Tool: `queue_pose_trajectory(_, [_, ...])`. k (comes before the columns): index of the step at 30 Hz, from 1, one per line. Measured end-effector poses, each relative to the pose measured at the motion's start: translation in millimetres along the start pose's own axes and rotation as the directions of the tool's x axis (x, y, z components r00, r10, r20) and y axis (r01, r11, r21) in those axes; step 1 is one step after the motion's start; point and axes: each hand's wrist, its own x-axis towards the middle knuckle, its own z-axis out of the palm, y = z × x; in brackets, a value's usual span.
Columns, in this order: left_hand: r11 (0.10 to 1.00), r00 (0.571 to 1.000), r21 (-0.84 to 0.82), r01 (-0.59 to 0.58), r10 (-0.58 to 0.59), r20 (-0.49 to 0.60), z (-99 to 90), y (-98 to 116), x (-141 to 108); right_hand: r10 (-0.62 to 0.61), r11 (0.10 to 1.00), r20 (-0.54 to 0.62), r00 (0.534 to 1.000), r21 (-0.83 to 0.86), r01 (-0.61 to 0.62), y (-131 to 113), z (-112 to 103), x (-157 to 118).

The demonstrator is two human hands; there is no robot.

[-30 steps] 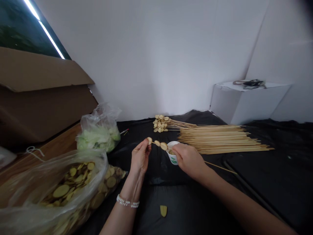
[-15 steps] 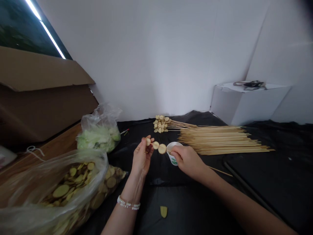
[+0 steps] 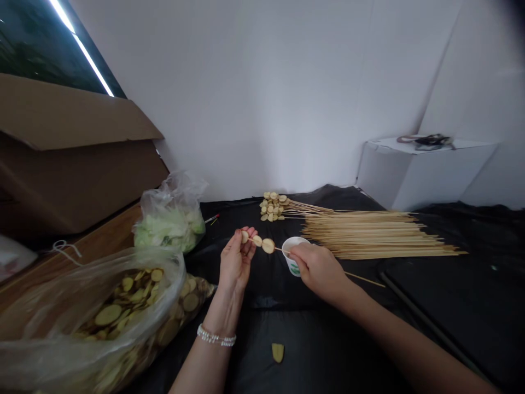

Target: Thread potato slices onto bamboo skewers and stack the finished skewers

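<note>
My left hand point(image 3: 237, 260) pinches one end of a thin bamboo skewer point(image 3: 262, 243), which carries three round potato slices point(image 3: 268, 245). My right hand point(image 3: 319, 268) closes around a white paper cup point(image 3: 292, 257) with green print, and the skewer runs past the cup into that hand. The skewer's far end point(image 3: 369, 280) sticks out beyond my right hand. The cup's contents are hidden. A lone potato piece point(image 3: 278, 353) lies on the black cloth point(image 3: 311, 355) below my hands.
A bundle of bamboo skewers point(image 3: 369, 235) lies to the right, with slices threaded at their tips point(image 3: 271, 207). At left are a plastic bag of potato slices point(image 3: 123, 312), a bag of pale green leaves point(image 3: 170, 224) and a cardboard box point(image 3: 69, 153).
The skewer and its slices have shifted slightly left, with its far end drawn closer to my right hand. The whole view has moved a little to the right.
</note>
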Motion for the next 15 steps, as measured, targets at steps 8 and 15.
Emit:
queue_pose_trajectory(8, [1.0, 0.999, -0.001, -0.012, 0.012, 0.031, 1.6, 0.7, -2.3, 0.002, 0.994, 0.055, 0.998, 0.105, -0.008, 1.7, 0.2, -0.1])
queue_pose_trajectory(15, [1.0, 1.0, -0.02, -0.017, 0.018, 0.023, 2.4, -1.1, -3.0, 0.0, 1.0, -0.002, 1.0, 0.005, 0.0, 0.6, 0.8, -0.8])
